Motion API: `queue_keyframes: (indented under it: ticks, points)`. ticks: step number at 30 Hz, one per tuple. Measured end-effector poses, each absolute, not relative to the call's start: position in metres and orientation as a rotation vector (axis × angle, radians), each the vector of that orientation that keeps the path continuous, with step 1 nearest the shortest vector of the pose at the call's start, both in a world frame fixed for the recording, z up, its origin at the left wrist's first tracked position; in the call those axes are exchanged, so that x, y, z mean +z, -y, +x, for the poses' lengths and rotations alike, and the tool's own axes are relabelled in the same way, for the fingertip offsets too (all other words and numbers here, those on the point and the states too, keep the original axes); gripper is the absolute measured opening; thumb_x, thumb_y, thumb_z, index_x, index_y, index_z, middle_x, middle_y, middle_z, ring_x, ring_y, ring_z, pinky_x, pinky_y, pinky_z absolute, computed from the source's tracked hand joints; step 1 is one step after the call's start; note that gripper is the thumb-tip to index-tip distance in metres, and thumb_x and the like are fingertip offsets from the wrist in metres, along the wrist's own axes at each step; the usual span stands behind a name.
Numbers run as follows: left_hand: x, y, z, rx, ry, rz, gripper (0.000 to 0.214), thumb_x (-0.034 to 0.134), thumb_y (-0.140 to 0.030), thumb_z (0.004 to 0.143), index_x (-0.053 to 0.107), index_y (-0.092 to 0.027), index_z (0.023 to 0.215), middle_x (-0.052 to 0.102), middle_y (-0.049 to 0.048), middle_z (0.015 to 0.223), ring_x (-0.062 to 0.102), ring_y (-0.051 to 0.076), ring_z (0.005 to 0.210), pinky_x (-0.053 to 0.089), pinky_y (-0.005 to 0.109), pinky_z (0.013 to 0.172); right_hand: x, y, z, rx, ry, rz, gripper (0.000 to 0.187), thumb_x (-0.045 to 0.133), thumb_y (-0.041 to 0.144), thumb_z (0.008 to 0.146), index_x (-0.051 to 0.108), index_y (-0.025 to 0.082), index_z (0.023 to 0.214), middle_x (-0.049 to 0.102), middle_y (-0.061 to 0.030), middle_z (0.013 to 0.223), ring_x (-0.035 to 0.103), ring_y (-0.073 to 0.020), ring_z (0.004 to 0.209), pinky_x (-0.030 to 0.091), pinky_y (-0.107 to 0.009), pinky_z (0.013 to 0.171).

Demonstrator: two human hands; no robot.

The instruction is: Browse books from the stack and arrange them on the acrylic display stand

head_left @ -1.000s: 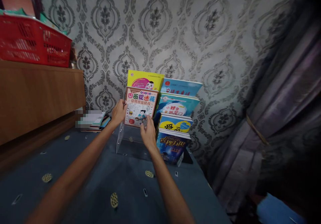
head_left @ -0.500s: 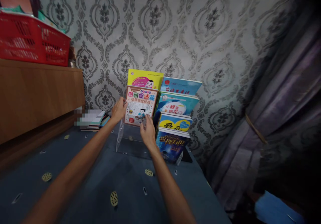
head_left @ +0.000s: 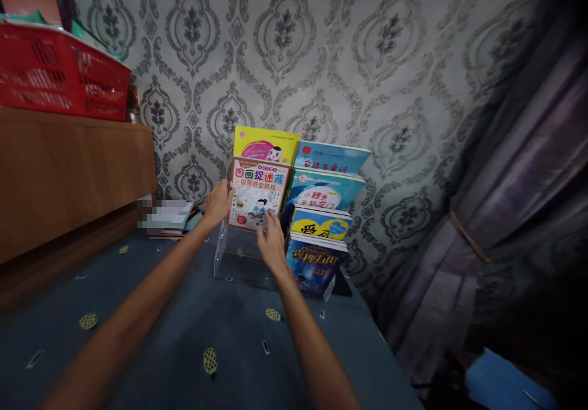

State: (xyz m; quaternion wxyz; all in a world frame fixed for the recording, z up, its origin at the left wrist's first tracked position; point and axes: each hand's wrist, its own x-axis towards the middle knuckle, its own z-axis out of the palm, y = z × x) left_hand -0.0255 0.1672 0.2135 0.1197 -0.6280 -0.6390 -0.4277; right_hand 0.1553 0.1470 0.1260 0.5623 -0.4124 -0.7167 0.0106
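Note:
A brown-bordered picture book (head_left: 258,190) leans upright in the clear plastic stand (head_left: 243,269), in front of a yellow book (head_left: 266,140). My left hand (head_left: 218,203) is closed on the book's left edge. At the lower right of its cover rests my right hand (head_left: 272,239), thumb and forefinger apart, the other fingers partly hidden. To the right, books rise in tiers: a dark blue one (head_left: 315,269) at the front, then a yellow-and-blue one (head_left: 319,223), a teal one (head_left: 328,186) and a light blue one (head_left: 335,155) at the back.
Patterned wallpaper covers the wall (head_left: 312,48) behind. A low stack of books (head_left: 172,217) lies at the left, beside a wooden cabinet (head_left: 78,171) topped by a red basket (head_left: 64,73). A tied curtain (head_left: 441,275) hangs at right. Dark patterned cloth (head_left: 174,336) covers the surface.

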Motion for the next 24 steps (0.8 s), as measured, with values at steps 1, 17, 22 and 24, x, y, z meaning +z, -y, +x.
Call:
queue_keyframes:
  ticks: [1, 17, 22, 24]
  points:
    - [0.214, -0.167, -0.025, -1.234, 1.869, -1.836, 0.012, 0.048, -0.027, 0.097, 0.056, -0.020, 0.103, 0.067, 0.0117, 0.108, 0.063, 0.027, 0.101, 0.045, 0.035, 0.083, 0.126, -0.147, 0.155, 0.025, 1.688, -0.968, 0.049, 0.048, 0.024, 0.090, 0.056, 0.010, 0.136, 0.053, -0.0190, 0.146, 0.046, -0.0285, 0.139, 0.036, -0.050, 0.118]
    - [0.216, -0.173, -0.039, -1.288, 1.788, -1.936, 0.018, 0.046, -0.030, 0.096, 0.060, -0.020, 0.100, 0.067, 0.0121, 0.108, 0.061, 0.027, 0.102, 0.046, 0.036, 0.087, 0.129, -0.145, 0.161, 0.049, 1.718, -0.956, 0.048, 0.047, 0.026, 0.091, 0.058, 0.011, 0.135, 0.054, -0.0192, 0.145, 0.048, -0.0288, 0.137, 0.036, -0.050, 0.117]
    - [0.220, -0.180, -0.043, -1.404, 1.729, -1.982, 0.018, 0.046, -0.029, 0.094, 0.061, -0.019, 0.095, 0.069, 0.0094, 0.103, 0.061, 0.024, 0.100, 0.047, 0.035, 0.089, 0.128, -0.145, 0.161, 0.050, 1.713, -0.962, 0.047, 0.048, 0.025, 0.090, 0.059, 0.012, 0.134, 0.055, -0.0176, 0.144, 0.048, -0.0273, 0.137, 0.037, -0.048, 0.117]
    - [0.221, -0.184, -0.045, -1.486, 1.714, -2.026, 0.017, 0.046, -0.028, 0.092, 0.061, -0.019, 0.093, 0.069, 0.0070, 0.100, 0.061, 0.022, 0.096, 0.048, 0.033, 0.087, 0.128, -0.146, 0.161, 0.050, 1.716, -0.959, 0.047, 0.048, 0.025, 0.089, 0.059, 0.013, 0.133, 0.055, -0.0173, 0.144, 0.049, -0.0276, 0.137, 0.037, -0.049, 0.117]
